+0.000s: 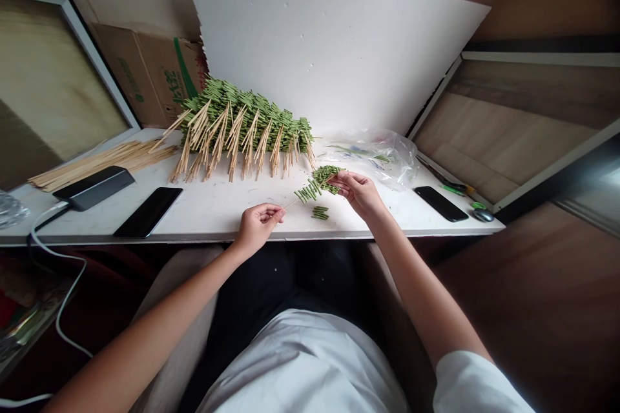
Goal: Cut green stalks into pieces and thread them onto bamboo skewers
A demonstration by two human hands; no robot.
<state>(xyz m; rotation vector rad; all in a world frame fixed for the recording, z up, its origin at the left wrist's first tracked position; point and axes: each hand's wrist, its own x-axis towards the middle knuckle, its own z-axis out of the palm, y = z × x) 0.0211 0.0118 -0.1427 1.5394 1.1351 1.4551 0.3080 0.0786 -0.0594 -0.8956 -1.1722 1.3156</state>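
My left hand [261, 224] is closed on the lower end of a thin wooden skewer [292, 204]. Several short green bean pieces [309, 191] are threaded crosswise on that skewer. At its upper end, my right hand [356, 192] pinches with thumb and fingers; what lies between the fingertips is too small to make out. Just behind the threaded pieces is a loose heap of cut green pieces [325, 174]. A few more pieces [320, 212] lie side by side near the table's front edge.
A large stack of filled skewers [247, 117] stands at the back left, beside bare skewers [104, 160]. A black box [95, 188], two phones [148, 212] [440, 203] and a clear plastic bag [387, 158] lie on the white table [217, 206].
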